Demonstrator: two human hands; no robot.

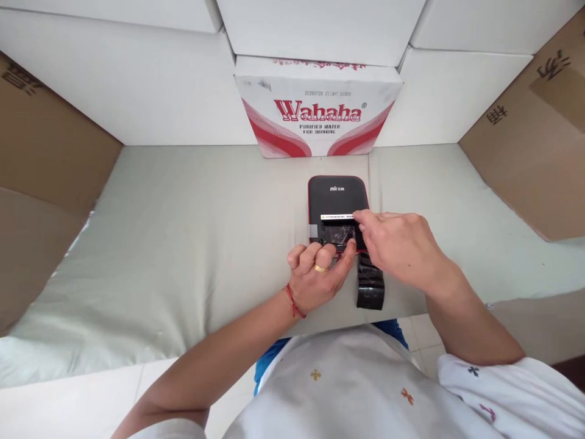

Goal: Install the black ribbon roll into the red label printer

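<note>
Head view, left to right. Brown cardboard panel [41,183] borders the pale cloth-covered table [183,244]. Left hand [315,274], wearing a ring and a red wrist cord, has its fingers curled and its thumb pressed against the near edge of the black device [338,195], which lies flat at the table's centre in front of the Wahaha carton [317,116]. A black strip [370,286] trails from the device towards the table edge. Right hand [397,244] rests on the device, fingertips bunched at the white label [336,216]; whether they pinch anything cannot be told.
</note>
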